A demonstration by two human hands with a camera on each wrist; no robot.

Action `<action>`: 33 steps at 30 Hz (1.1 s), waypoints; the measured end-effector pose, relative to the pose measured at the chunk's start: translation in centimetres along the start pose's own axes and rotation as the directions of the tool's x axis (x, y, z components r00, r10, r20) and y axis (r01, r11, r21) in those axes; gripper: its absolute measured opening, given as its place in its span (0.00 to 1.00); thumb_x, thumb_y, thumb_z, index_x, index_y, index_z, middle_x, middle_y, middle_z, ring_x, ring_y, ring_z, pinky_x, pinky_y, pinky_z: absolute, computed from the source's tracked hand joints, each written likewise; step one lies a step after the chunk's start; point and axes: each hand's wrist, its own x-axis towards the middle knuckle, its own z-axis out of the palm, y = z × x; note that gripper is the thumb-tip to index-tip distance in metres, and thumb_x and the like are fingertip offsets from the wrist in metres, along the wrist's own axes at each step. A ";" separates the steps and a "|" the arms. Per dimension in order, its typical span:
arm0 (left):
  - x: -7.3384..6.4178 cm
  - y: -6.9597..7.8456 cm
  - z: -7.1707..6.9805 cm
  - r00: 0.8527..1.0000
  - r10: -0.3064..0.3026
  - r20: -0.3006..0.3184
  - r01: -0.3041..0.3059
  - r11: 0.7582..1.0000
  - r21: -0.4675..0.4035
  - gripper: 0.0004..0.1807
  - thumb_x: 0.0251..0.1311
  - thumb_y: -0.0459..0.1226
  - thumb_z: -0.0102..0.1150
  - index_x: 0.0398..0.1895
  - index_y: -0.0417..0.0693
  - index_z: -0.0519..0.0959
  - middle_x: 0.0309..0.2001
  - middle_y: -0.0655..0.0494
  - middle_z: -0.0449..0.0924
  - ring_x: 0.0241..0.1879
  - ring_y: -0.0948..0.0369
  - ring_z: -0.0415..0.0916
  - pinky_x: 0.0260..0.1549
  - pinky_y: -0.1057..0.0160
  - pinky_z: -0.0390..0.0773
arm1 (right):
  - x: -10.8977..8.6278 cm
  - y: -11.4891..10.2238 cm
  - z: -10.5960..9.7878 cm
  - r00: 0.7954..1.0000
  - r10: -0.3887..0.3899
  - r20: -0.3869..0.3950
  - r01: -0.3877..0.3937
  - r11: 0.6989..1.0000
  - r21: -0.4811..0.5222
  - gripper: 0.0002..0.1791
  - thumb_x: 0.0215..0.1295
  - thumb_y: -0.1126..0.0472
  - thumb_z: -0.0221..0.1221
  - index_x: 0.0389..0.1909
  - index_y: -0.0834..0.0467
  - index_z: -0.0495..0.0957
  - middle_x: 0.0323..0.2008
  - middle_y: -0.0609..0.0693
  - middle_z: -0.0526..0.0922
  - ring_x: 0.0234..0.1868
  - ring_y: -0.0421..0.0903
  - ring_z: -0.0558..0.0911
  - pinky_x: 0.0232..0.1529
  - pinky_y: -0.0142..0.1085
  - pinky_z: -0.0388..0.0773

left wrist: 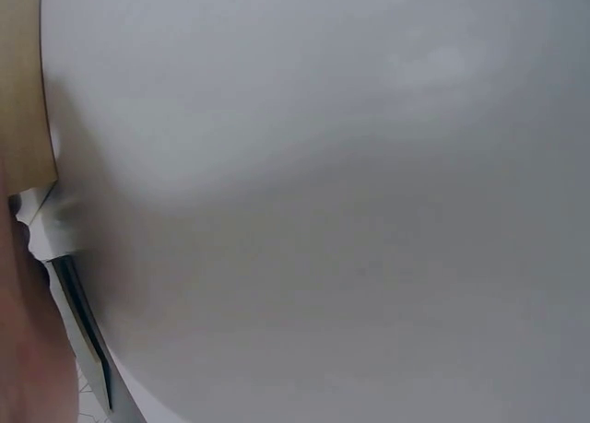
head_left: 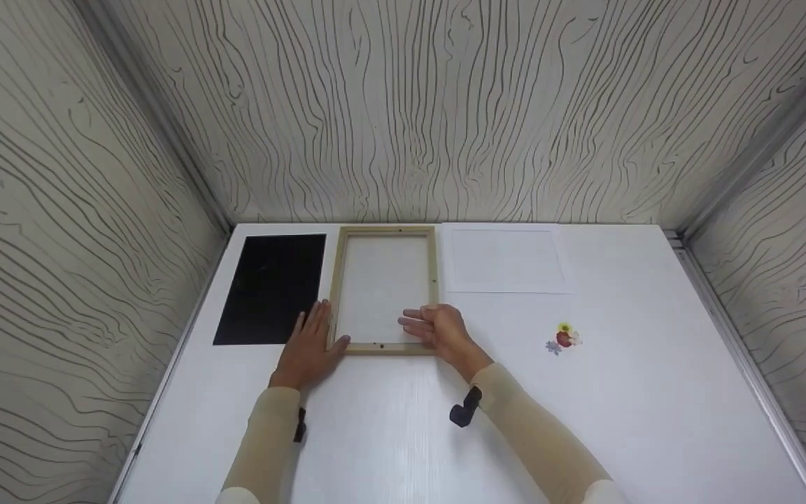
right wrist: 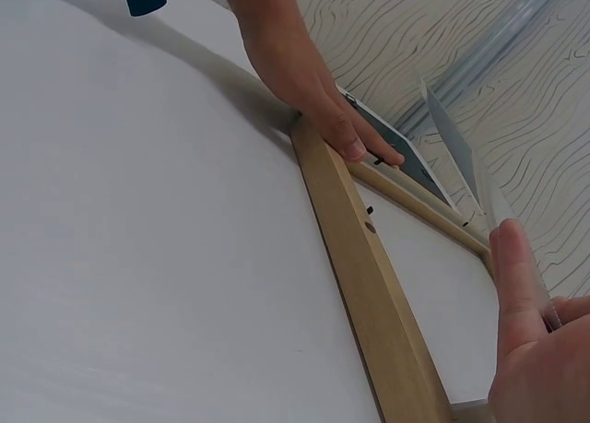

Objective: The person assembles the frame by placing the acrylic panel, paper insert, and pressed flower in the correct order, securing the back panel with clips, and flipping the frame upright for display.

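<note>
Right grip (head_left: pixel 448 332): pinches clear sheet (right wrist: pixel 484 188) | frame (head_left: pixel 389 348): centre 10 o'clock, long axis 12–6 | left grip (head_left: pixel 308 353): wide, 7 o'clock corner

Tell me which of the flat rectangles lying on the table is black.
The leftmost panel, to the left of the wooden frame. It is the only black one: the frame is tan, and the sheet to its right is white.

I'm making out no lettering, numbers, brands or signs anywhere here, though the blurred left-wrist view is perhaps hiding small print.
</note>
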 end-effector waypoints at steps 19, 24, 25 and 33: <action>0.3 -0.2 0.0 1.000 -0.002 0.030 0.001 1.000 0.021 0.50 0.79 0.69 0.35 0.88 0.48 0.38 0.88 0.53 0.37 0.88 0.55 0.35 0.85 0.48 0.38 | 0.9 0.7 0.4 1.000 0.009 0.009 -0.010 1.000 0.021 0.23 0.85 0.66 0.47 0.73 0.71 0.59 0.67 0.71 0.78 0.63 0.60 0.86 0.58 0.41 0.86; 0.2 0.0 -0.2 0.999 -0.003 0.035 0.002 1.000 0.010 0.50 0.79 0.68 0.34 0.88 0.48 0.37 0.88 0.53 0.37 0.88 0.55 0.34 0.85 0.49 0.37 | 0.8 0.9 0.3 1.000 0.008 0.008 -0.008 0.999 -0.033 0.25 0.86 0.62 0.48 0.75 0.70 0.59 0.68 0.71 0.78 0.63 0.59 0.86 0.60 0.42 0.85; 0.1 0.0 -0.2 0.999 -0.004 0.038 0.003 1.000 0.008 0.50 0.79 0.68 0.34 0.88 0.48 0.36 0.88 0.53 0.37 0.88 0.55 0.33 0.85 0.49 0.36 | 0.8 0.9 0.3 1.000 0.011 0.005 -0.011 0.999 -0.042 0.26 0.86 0.62 0.47 0.76 0.70 0.58 0.68 0.71 0.77 0.63 0.60 0.86 0.60 0.43 0.85; 0.0 0.1 -0.1 1.000 0.008 -0.019 -0.009 1.000 -0.018 0.49 0.79 0.65 0.41 0.88 0.45 0.43 0.88 0.49 0.43 0.87 0.53 0.40 0.85 0.48 0.43 | 1.0 0.9 0.2 0.999 0.032 -0.020 -0.033 0.998 -0.048 0.29 0.84 0.64 0.45 0.78 0.73 0.54 0.67 0.73 0.77 0.63 0.62 0.86 0.58 0.45 0.86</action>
